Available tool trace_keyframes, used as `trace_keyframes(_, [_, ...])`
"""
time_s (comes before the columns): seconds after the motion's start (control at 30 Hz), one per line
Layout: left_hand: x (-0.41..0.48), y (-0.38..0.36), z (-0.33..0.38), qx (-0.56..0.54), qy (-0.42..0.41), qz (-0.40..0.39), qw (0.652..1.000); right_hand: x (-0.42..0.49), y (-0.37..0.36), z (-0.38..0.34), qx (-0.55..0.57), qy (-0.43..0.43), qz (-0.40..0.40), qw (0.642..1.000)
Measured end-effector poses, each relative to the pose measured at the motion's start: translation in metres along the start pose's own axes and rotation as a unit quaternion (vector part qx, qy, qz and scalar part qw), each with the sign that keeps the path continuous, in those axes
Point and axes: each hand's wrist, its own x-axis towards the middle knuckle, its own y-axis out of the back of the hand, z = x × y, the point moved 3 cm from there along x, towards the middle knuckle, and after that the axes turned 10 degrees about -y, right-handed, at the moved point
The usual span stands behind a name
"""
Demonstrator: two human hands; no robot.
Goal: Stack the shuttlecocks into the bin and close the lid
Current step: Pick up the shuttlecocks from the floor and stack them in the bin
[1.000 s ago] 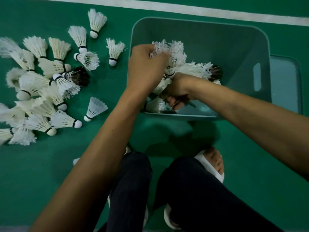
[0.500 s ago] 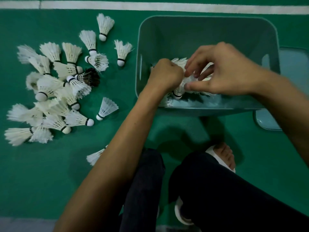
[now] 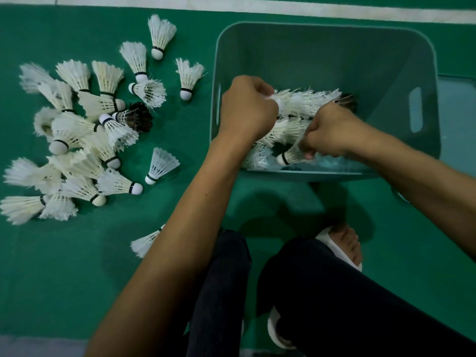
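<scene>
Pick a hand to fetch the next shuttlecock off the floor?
Left hand, probably: the loose shuttlecocks lie on its side of the bin. The right hand would have to cross over.

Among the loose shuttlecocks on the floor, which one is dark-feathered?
The dark-feathered shuttlecock lying in the pile left of the bin. Its skirt is brown-black; every other loose one there is white.

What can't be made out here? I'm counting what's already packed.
- Shuttlecocks in the bin: head view, both hands cover part of the stack; no count possible.
- Left hand and right hand: fingers curl under, grip hidden.
- Lid: cut off by the right edge.
- Shuttlecock by the left forearm: half hidden.
</scene>
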Motion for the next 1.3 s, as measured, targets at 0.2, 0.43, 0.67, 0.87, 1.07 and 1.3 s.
trace_keyframes(0.2, [-0.004,0.003,0.0,0.013,-0.029,0.025,0.999,0.023,-0.039,-0.018,0.124,-0.093,-0.14,0.978])
trace_keyframes(0.43, [0.002,0.002,-0.005,0.013,-0.008,0.018,1.0,0.044,-0.059,-0.028,0.177,-0.211,-0.296,0.915])
trace_keyframes(0.67, [-0.005,0.001,0.002,0.095,-0.025,-0.04,0.994,0.034,-0.005,-0.011,0.095,-0.095,-0.191,0.972])
trace_keyframes(0.87, [-0.011,-0.004,0.006,0.09,-0.013,-0.1,0.991,-0.005,0.04,-0.013,0.282,0.056,-0.107,0.952])
trace_keyframes(1.07, [-0.021,-0.015,0.013,0.106,-0.041,-0.161,0.98,-0.01,0.028,-0.004,0.161,0.079,-0.028,0.983])
trace_keyframes(1.3, [-0.018,-0.011,0.006,0.333,0.034,-0.231,0.914,0.01,0.004,0.02,0.095,-0.082,-0.107,0.986])
